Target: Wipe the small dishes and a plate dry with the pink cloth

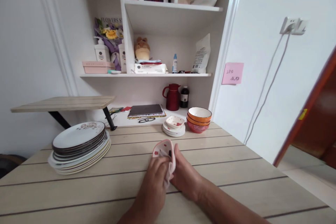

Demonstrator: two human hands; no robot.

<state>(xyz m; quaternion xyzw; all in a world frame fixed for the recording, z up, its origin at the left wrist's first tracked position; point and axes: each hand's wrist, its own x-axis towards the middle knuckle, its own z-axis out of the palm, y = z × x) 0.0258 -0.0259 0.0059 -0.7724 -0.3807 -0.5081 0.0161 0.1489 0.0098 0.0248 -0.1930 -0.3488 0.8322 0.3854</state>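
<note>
Above the middle of the table I hold up a small white dish (159,146) with a pink rim and red spots, tilted on its side. My right hand (185,176) grips it from the right, thumb up along the outside of the rim. The fingers of my left hand (156,176) are closed around a pale cloth (168,176) and press it against the inside of the dish. Part of the cloth hangs below the rim. Farther back, a similar spotted dish (175,122) sits on a pile of small white plates (174,132).
A tall stack of large plates (80,136) stands at the left, near a raised wooden shelf (63,103). Nested bowls (199,119) are at the back right. Behind them stand a red jug (173,97) and a dark bottle (184,97), with a laptop (146,110) and eyeglasses (147,120) alongside.
</note>
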